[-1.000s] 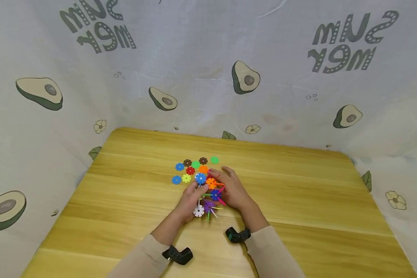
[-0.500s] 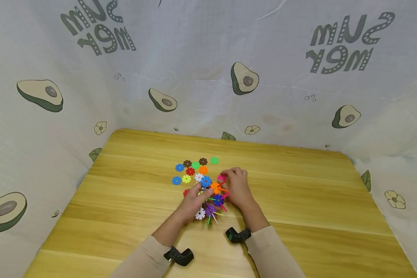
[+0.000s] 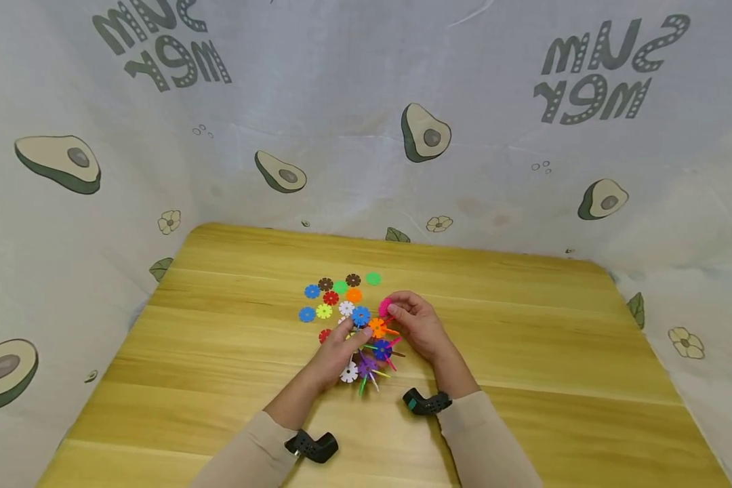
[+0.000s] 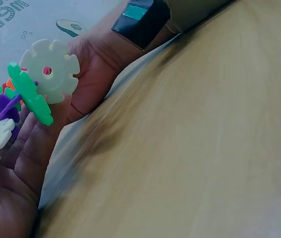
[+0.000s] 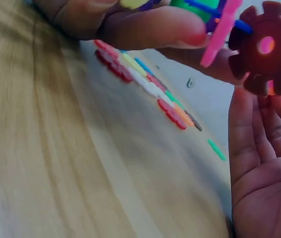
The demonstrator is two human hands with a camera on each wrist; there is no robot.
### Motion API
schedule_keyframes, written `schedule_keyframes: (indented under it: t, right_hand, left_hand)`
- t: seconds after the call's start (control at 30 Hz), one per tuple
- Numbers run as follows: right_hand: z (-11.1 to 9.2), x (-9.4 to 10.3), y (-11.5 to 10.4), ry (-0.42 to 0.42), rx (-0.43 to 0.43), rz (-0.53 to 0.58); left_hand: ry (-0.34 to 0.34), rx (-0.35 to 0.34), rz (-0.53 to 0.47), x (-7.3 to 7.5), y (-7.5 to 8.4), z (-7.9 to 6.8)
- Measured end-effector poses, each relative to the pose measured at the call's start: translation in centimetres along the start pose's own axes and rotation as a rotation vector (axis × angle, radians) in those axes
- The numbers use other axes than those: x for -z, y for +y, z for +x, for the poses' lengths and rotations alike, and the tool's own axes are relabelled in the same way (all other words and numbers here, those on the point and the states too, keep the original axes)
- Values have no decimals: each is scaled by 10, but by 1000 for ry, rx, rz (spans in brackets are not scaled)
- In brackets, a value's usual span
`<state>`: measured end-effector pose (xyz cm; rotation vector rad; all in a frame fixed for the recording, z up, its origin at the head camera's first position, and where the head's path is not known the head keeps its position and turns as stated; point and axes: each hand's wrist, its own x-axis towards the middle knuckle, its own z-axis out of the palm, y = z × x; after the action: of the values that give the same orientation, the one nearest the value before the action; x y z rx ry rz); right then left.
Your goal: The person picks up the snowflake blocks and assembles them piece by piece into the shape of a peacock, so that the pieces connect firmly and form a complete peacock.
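Observation:
My left hand (image 3: 332,358) holds a cluster of interlocked notched plastic discs from the left, its thumb over the near side. The cluster shows a blue disc (image 3: 360,316), an orange disc (image 3: 377,328), a dark blue disc (image 3: 382,350), a purple disc (image 3: 367,368) and a white disc (image 3: 349,372). At its upper right, my right hand (image 3: 421,327) pinches a pink disc (image 3: 385,307) between thumb and fingers. The left wrist view shows a green disc (image 4: 28,94) joined into the cluster. In the right wrist view, a dark red disc (image 5: 242,44) stands before my right hand's fingers.
Several loose discs lie flat on the wooden table (image 3: 524,352) beyond my left hand, among them a yellow disc (image 3: 324,311), a brown disc (image 3: 353,280) and a green disc (image 3: 373,278). A printed cloth (image 3: 341,102) hangs behind the table.
My right hand has gone from spread fingers beside the cluster to pinching the pink disc, its thumb now turned into view. My left hand keeps its hold; the cluster has shifted slightly.

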<state>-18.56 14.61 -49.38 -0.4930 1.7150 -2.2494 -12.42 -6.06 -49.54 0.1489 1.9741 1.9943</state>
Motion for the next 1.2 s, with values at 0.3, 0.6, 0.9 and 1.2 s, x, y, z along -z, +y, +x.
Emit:
schedule_keyframes:
  t: [0.3,0.6,0.9,1.2]
  right_hand:
    - [-2,0,1,-76,-29,58]
    - [-2,2,2,-135,-26,58]
    - [-4,4,-2,-142,-21,29]
    - [-4,6,-3,-154,-23,-36]
  left_hand:
    - [-42,-10,-47,1,2,0]
    - [-100,-15,-84,4,1,-1]
    - [-113,-20,-35,6,0,-2]
    - [-97,-27,-56,3,0,-3]
